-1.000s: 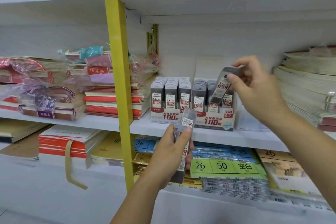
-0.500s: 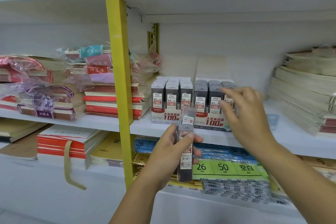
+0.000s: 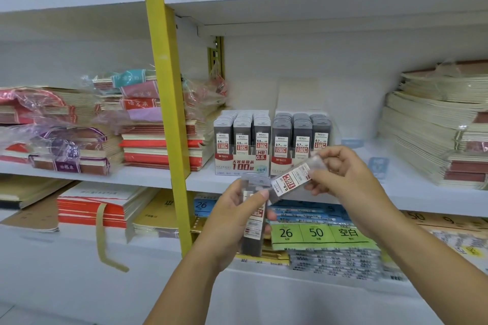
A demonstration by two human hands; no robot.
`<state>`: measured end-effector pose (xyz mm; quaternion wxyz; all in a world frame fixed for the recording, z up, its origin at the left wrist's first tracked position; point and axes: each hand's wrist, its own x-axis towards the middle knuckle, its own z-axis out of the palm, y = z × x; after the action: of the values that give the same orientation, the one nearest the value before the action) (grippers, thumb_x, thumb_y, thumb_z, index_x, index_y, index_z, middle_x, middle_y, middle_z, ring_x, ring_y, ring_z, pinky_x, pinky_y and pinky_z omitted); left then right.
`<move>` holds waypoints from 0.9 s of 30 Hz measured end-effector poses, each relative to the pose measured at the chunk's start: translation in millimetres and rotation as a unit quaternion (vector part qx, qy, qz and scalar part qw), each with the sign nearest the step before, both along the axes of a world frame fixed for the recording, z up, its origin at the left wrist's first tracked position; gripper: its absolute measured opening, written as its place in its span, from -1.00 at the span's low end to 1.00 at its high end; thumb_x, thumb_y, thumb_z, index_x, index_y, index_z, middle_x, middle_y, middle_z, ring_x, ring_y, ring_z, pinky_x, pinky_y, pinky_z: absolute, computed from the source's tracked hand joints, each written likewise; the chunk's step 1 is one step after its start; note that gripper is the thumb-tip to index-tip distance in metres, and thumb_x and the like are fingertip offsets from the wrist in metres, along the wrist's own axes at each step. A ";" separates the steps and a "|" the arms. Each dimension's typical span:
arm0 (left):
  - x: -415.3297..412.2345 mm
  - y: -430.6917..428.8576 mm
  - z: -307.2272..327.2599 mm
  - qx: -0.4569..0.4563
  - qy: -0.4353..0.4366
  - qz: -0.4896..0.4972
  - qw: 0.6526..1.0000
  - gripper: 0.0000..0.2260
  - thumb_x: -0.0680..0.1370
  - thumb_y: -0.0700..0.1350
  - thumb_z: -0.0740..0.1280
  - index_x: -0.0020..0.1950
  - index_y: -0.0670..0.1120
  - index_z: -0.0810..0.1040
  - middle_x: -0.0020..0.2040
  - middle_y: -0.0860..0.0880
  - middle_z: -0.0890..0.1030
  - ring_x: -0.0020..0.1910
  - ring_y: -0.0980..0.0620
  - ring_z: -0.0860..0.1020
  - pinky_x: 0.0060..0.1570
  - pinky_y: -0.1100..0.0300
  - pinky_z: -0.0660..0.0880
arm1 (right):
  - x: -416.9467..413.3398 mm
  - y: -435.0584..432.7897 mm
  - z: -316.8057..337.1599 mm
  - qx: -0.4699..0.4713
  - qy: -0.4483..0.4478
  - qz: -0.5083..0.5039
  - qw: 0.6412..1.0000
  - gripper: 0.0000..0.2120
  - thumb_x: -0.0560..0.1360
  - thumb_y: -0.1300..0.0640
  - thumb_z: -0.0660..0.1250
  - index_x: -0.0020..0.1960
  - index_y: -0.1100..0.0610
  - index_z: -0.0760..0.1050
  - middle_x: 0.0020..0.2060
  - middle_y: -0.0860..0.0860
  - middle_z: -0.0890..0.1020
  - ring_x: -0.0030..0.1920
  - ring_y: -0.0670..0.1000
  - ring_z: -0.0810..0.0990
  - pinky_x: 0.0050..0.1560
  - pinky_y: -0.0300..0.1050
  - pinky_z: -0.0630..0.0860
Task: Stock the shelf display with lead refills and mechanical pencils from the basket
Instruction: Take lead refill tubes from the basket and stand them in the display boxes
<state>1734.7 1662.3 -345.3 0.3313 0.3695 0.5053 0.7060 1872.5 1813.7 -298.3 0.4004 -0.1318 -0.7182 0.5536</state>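
My right grip (image 3: 346, 179) pinched one tilted lead refill case (image 3: 289, 182) marked 0.5 HB. My left grip (image 3: 229, 221) clasped upright cases (image 3: 252, 232), count unclear, before two "100" display boxes (image 3: 241, 163) on the shelf (image 3: 200, 179), 0.5 and 0.7.

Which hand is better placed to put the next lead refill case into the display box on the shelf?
Right, most likely. The right hand pinches one refill case, tilted, just in front of the display boxes. The left hand is lower and grips the other cases, so it is not free.

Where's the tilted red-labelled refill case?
Head view, centre: the right hand pinches the clear plastic refill case in front of the white 0.7 display box.
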 end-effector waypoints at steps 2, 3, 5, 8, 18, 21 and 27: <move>-2.3 0.3 0.3 0.024 -0.014 0.029 0.999 -0.74 0.57 -0.07 0.41 0.25 0.02 0.55 -0.08 -0.07 0.72 -0.25 0.05 0.64 -0.32 0.19 0.57 | 4.7 0.3 -1.1 0.014 -0.033 0.031 0.999 -0.71 0.51 0.37 0.32 0.07 0.00 0.52 -0.09 0.01 0.71 -0.22 0.08 0.71 -0.23 -0.21 0.60; -2.5 0.9 0.4 0.030 -0.016 0.044 0.998 -0.77 0.58 -0.09 0.41 0.23 0.02 0.56 -0.07 -0.08 0.73 -0.25 0.05 0.64 -0.32 0.19 0.57 | 6.6 -0.3 -2.2 0.023 -0.054 0.041 0.997 -0.69 0.51 0.37 0.32 0.04 -0.04 0.56 -0.07 -0.01 0.70 -0.20 0.08 0.71 -0.22 -0.22 0.61; -1.8 2.4 0.8 0.029 -0.016 0.075 0.997 -0.80 0.58 -0.08 0.40 0.20 0.04 0.56 -0.08 -0.09 0.74 -0.25 0.06 0.65 -0.31 0.19 0.57 | 8.2 -1.0 -4.8 0.034 -0.085 0.048 0.995 -0.72 0.50 0.36 0.34 -0.06 -0.03 0.61 -0.09 0.00 0.71 -0.20 0.06 0.71 -0.20 -0.21 0.61; 0.3 6.4 1.6 0.021 -0.002 0.099 0.995 -0.81 0.59 -0.06 0.39 0.19 0.10 0.55 -0.06 -0.08 0.75 -0.24 0.07 0.66 -0.30 0.20 0.59 | 8.3 -2.7 -7.7 0.071 -0.126 0.049 0.988 -0.88 0.47 0.24 0.44 -0.12 0.04 0.55 -0.19 0.00 0.71 -0.27 0.00 0.69 -0.24 -0.11 0.59; 9.8 16.4 3.1 0.031 0.011 0.082 0.996 -0.80 0.62 -0.04 0.36 0.22 0.13 0.51 0.03 -0.01 0.75 -0.15 0.05 0.70 -0.25 0.19 0.61 | 0.7 -6.1 -9.6 0.154 -0.145 0.083 0.974 -0.26 0.49 0.33 0.38 0.24 -0.51 0.31 -0.09 -0.17 0.53 -0.26 -0.07 0.59 -0.20 -0.16 0.60; 4.0 13.9 3.1 0.052 -0.011 0.107 0.993 -0.81 0.62 -0.03 0.33 0.24 0.08 0.51 0.01 -0.03 0.75 -0.12 -0.01 0.73 -0.24 0.18 0.63 | -5.2 -9.0 -3.2 0.144 -0.082 0.043 0.985 -0.36 0.48 0.32 0.39 0.20 -0.41 0.38 -0.04 -0.10 0.57 -0.17 -0.07 0.64 -0.12 -0.03 0.64; -26.2 3.1 1.1 0.037 0.007 0.181 0.983 -0.88 0.66 0.03 0.25 0.11 0.02 0.51 -0.27 0.01 0.61 -0.40 0.08 0.52 -0.35 0.18 0.57 | -38.2 -11.3 50.7 0.267 0.083 -0.080 0.957 -0.65 0.50 0.20 0.41 0.03 -0.21 0.38 -0.15 -0.12 0.67 -0.14 -0.16 0.61 -0.15 -0.38 0.52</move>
<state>1708.5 1665.4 -344.2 0.1809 0.2892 0.5397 0.7697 1834.3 1802.4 -247.6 0.5218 -0.0309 -0.7914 0.3170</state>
